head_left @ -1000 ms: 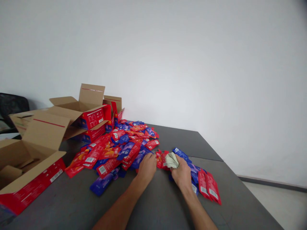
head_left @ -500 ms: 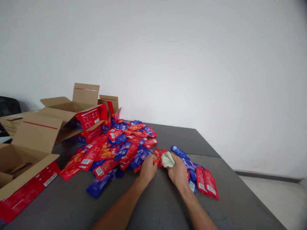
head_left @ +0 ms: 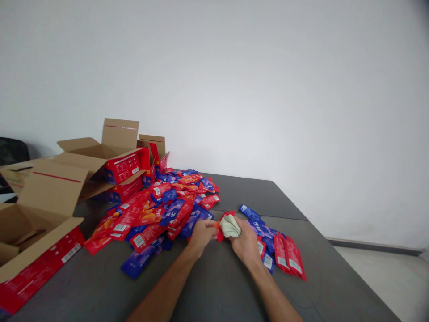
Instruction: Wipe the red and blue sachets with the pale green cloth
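My right hand (head_left: pixel 245 241) is closed around a bunched pale green-white cloth (head_left: pixel 230 226), which presses against a red and orange packet (head_left: pixel 218 231). On the other side my left hand (head_left: pixel 202 235) pinches the left end of that packet between thumb and fingers. Part of the packet is hidden behind the cloth. Beside my right hand lies a smaller group of blue packets (head_left: pixel 253 215) and red packets (head_left: pixel 295 258) with barcodes. Left of my left hand spreads a large heap of red and blue packets (head_left: pixel 161 210).
An open red cardboard box (head_left: pixel 43 268) stands at the near left. Behind it are stacked open boxes (head_left: pixel 125 167) and another open box (head_left: pixel 161 158) near the white wall (head_left: pixel 254 89). Everything rests on a dark grey table (head_left: pixel 214 286) with a seam across it.
The cloth has shifted slightly left over the packet, covering more of it. My left hand has moved a little left, its fingers more extended in a pinch.
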Motion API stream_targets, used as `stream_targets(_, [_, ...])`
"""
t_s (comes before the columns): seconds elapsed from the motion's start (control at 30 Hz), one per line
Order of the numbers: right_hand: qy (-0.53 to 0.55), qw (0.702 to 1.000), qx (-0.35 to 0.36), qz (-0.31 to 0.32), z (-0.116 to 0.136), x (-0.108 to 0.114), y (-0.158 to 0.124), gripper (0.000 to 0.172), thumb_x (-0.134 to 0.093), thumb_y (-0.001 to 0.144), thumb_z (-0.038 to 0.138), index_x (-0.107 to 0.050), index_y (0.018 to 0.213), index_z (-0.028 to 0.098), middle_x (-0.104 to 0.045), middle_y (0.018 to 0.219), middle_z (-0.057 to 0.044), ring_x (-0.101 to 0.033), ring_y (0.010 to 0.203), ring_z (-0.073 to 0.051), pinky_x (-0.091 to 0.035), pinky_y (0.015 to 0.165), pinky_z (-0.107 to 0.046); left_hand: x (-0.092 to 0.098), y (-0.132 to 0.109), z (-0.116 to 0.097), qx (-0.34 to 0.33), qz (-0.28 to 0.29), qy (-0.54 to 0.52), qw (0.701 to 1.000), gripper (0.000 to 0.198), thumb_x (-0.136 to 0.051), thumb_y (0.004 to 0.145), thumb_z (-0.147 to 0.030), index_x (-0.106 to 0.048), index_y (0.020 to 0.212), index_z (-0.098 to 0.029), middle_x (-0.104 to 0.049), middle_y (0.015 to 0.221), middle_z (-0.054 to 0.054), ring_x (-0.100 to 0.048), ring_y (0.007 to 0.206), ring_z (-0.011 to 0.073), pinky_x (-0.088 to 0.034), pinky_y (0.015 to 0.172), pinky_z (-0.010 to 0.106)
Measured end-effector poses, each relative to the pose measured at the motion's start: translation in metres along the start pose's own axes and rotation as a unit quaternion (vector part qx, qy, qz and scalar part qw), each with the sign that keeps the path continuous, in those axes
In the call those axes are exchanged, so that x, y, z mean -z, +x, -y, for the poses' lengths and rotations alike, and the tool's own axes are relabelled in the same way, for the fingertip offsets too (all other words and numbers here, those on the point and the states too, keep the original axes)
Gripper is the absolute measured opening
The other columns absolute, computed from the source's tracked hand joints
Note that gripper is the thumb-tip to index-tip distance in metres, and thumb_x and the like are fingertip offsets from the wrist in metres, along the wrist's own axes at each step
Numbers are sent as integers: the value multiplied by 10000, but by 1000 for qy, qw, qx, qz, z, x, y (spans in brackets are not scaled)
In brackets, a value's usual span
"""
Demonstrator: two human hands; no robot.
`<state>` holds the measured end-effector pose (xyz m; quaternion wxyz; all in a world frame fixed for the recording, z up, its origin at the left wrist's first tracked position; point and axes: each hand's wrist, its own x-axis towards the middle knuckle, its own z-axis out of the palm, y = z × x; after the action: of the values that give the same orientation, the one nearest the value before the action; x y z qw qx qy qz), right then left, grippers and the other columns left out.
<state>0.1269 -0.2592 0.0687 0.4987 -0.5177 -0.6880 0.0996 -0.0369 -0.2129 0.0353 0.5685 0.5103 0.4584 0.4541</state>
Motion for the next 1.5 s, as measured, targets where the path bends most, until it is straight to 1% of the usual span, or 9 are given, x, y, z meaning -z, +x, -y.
stream_targets(0.13, [9, 1000, 0, 15, 0, -4, -4, 403, -594, 800, 157, -684, 1187, 226, -720, 1117, -76, -663, 983, -250, -525, 876, -385, 4, -7, -10, 9, 34, -151, 988, 163, -627, 603, -138, -695, 752, -140, -651, 710, 23, -585, 655, 133, -452, 679, 268])
stream_targets(0.33, [38, 999, 20, 9, 8, -1, -5, 412, -582, 826, 146, -667, 1214, 255, -695, 1169, -67, -641, 1045, -251, -517, 916, -391, 3, -9, -15, -33, 107, -253, 961, 207, -554, 552, -67, -630, 719, -162, -609, 707, -2, -556, 671, 118, -410, 636, 244])
stream_targets(0.43, [49, 997, 55, 36, 15, -2, -8, 462, -586, 824, 136, -639, 1264, 266, -682, 1194, -69, -632, 1065, -243, -515, 926, -376, -1, -11, -18, -45, 118, -281, 951, 421, -528, 502, -45, -662, 879, -176, -668, 823, 23, -606, 760, 153, -442, 685, 262])
stream_targets(0.57, [29, 992, 98, 68, 20, -3, -11, 492, -553, 836, 117, -629, 1295, 277, -684, 1191, -77, -626, 1062, -240, -512, 923, -377, -5, -18, -21, -59, 174, -270, 945, 657, -565, 529, -14, -639, 1155, -202, -699, 1083, 79, -642, 999, 233, -481, 839, 328])
stream_targets(0.83, [-66, 993, 63, -74, 1, 14, -1, 401, -529, 870, 174, -641, 1248, 245, -673, 1223, -80, -594, 1123, -262, -467, 974, -413, -16, -39, -32, -30, 300, -246, 921, 835, -530, 502, 38, -578, 1296, -216, -670, 1193, 92, -598, 1130, 279, -473, 913, 388])
stream_targets(0.97, [-51, 994, 94, -15, 3, 13, -1, 437, -507, 846, 140, -637, 1247, 255, -680, 1220, -67, -604, 1112, -254, -463, 967, -409, -16, -38, -35, -56, 268, -246, 930, 850, -509, 486, 17, -577, 1300, -218, -679, 1161, 89, -596, 1128, 280, -474, 908, 383])
stream_targets(1.2, [3, 985, 136, 108, 25, 0, -12, 485, -521, 815, 107, -645, 1253, 272, -699, 1159, -80, -632, 1007, -243, -503, 887, -389, 4, -25, -32, -72, 202, -246, 945, 900, -462, 409, -56, -578, 1291, -195, -693, 1075, 87, -630, 1047, 286, -491, 877, 384])
stream_targets(1.33, [2, 988, 136, 73, 25, -2, -13, 477, -529, 819, 97, -652, 1249, 265, -700, 1141, -82, -634, 980, -243, -507, 862, -380, 5, -23, -31, -69, 198, -241, 948, 920, -451, 407, -77, -569, 1312, -189, -694, 1092, 91, -631, 1054, 285, -487, 904, 400])
stream_targets(1.5, [-18, 996, 86, -7, 18, 5, -7, 452, -518, 836, 111, -644, 1239, 274, -694, 1170, -61, -617, 1056, -252, -481, 918, -395, -4, -24, -22, -71, 236, -223, 943, 930, -452, 402, -48, -580, 1311, -199, -685, 1174, 93, -594, 1159, 290, -458, 971, 422])
